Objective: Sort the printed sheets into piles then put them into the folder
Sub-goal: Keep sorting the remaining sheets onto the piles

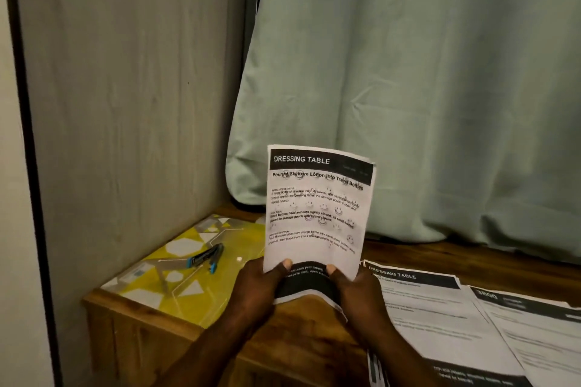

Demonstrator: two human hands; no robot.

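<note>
Printed sheet [317, 210] headed DRESSING TABLE is held up in front of the person, gripped at its lower end by both hands. The left hand [256, 287] pinches the bottom left part, thumb on the printed face and fingers curled behind. The right hand [356, 292] pinches the bottom right part the same way. Between the two thumbs the lower end bends toward the camera and shows a dark band.

The sheet rises above the hands, clear of the table. Its long axis runs up and down, leaning a little to the right. The header is at the top and the text faces the camera.

Left of the left hand, a yellow folder [188, 280] with white and grey shapes lies flat on the corner of the wooden table [298, 342]. A small blue and black tool [206, 258] rests on it. Right of the right hand a first pile [424, 314] of sheets lies flat, also headed DRESSING TABLE. A second pile [540, 333] lies just beside it on the right.

Behind the table hangs a pale green curtain [408, 72], its hem resting on the tabletop. A grey wood-grain wall [125, 88] closes the left side.
</note>
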